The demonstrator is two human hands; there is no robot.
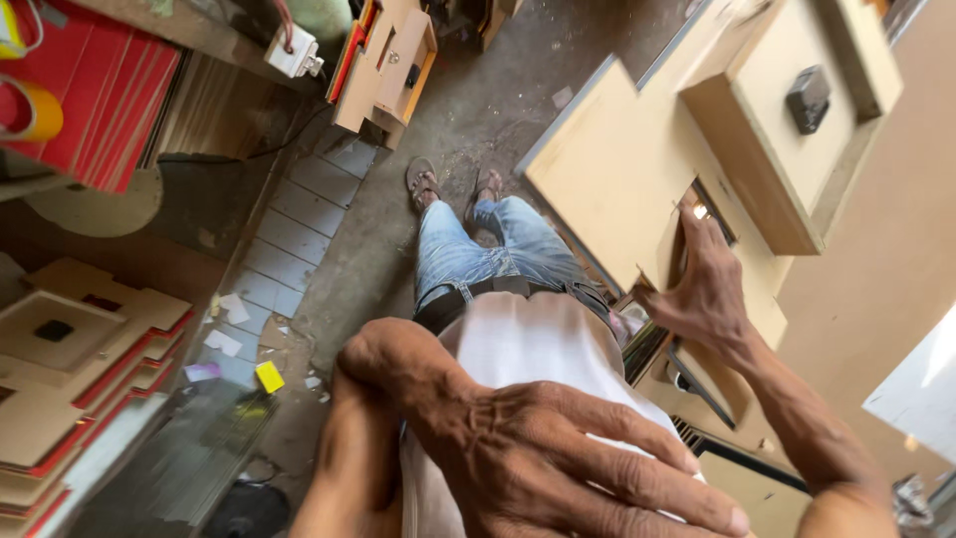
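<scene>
My left hand [558, 458] fills the lower middle of the view. It lies flat against my white shirt [518, 344] with the fingers spread and holds nothing. My right hand [707, 294] reaches out at the right. Its thumb and fingers are closed on the edge of a thin tan board [669, 249] that stands beside a large flat tan panel [607, 169]. Below the shirt I see my blue jeans [478, 249] and my sandalled feet [453, 184] on the grey concrete floor.
A tan box frame with a black fitting [809, 100] lies on the panel at the upper right. Stacks of tan and red boards [70, 369] sit at the left, with red sheets [100, 90] above. Paper scraps and a yellow piece [269, 377] litter the floor tiles.
</scene>
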